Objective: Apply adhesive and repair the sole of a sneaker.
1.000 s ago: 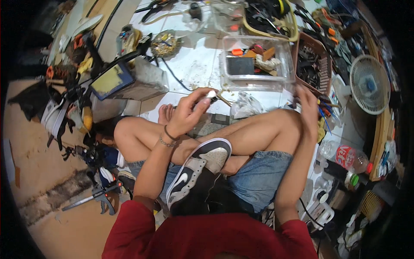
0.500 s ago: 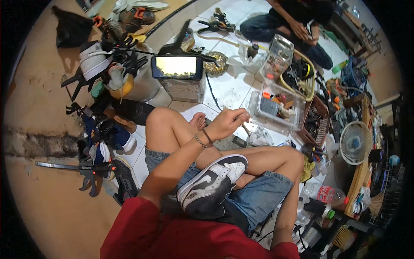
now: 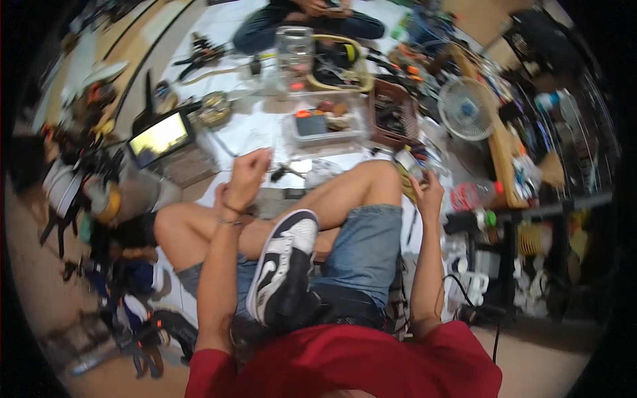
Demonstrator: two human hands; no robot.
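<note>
A black, white and grey sneaker (image 3: pixel 285 265) rests on my lap, its toe pointing away from me. My left hand (image 3: pixel 248 178) is raised above my crossed shins, in front of the shoe, with the fingers curled together. Whatever it may hold is too blurred to make out. To the right of my knee, my right hand (image 3: pixel 426 192) is lifted with thumb and fingers apart, and no object shows plainly in it. It is nearest to some small tools (image 3: pixel 411 158) and a clear bottle with a red label (image 3: pixel 474 195). Neither hand touches the sneaker.
Ahead lie a clear plastic box (image 3: pixel 325 142) of small items, a brown basket (image 3: pixel 391 113) and a yellow-rimmed basket (image 3: pixel 363 85). A phone (image 3: pixel 159 138) stands on a block at left. A fan (image 3: pixel 466 109) is at right. Another person (image 3: pixel 308 23) sits opposite.
The view has swung right, bringing my right hand into sight beside the tools. My left hand stays raised in front of the sneaker, which still lies on my lap.
</note>
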